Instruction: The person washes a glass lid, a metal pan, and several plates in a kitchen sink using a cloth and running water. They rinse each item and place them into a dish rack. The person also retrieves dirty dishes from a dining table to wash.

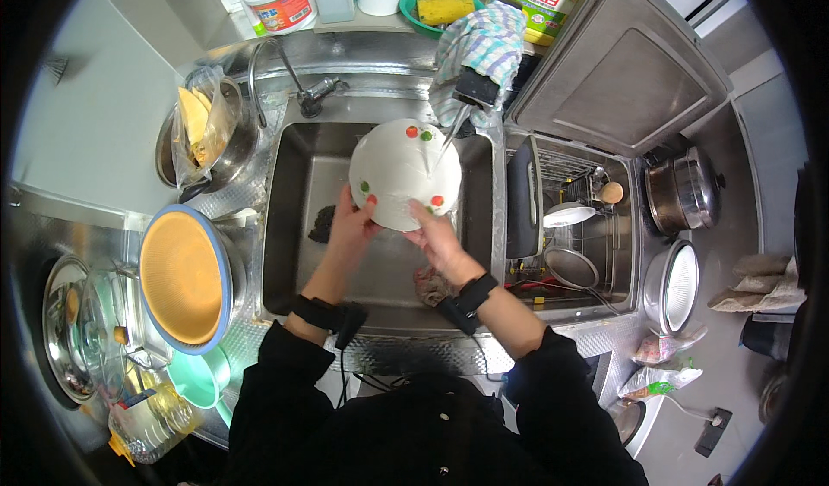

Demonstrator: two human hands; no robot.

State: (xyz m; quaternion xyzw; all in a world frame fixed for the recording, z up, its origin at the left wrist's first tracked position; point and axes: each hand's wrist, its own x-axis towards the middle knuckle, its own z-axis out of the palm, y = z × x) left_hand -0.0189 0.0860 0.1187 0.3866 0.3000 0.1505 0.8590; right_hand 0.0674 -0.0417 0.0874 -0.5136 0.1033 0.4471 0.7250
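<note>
Both hands hold a white round plate [405, 169] with red and green decorations, tilted over a stainless steel sink [382, 285]. My left hand [352, 224] grips its lower left rim, and my right hand [435, 235] grips the lower right rim, thumb on the face. Water from a faucet [476, 88] with a black head runs onto the plate. On the sink floor, a dark scouring pad [322, 224] lies beyond my left wrist and a crumpled brownish cloth [431, 285] lies beneath my right wrist. The fingers behind the plate are hidden.
Right of the sink is an open dishwasher basin [570, 227] with racks and dishes, its lid [628, 65] raised. An orange colander [181, 279], a green dipper [201, 376] and a metal pan [230, 156] stand left. A checked towel [482, 39] hangs behind the faucet.
</note>
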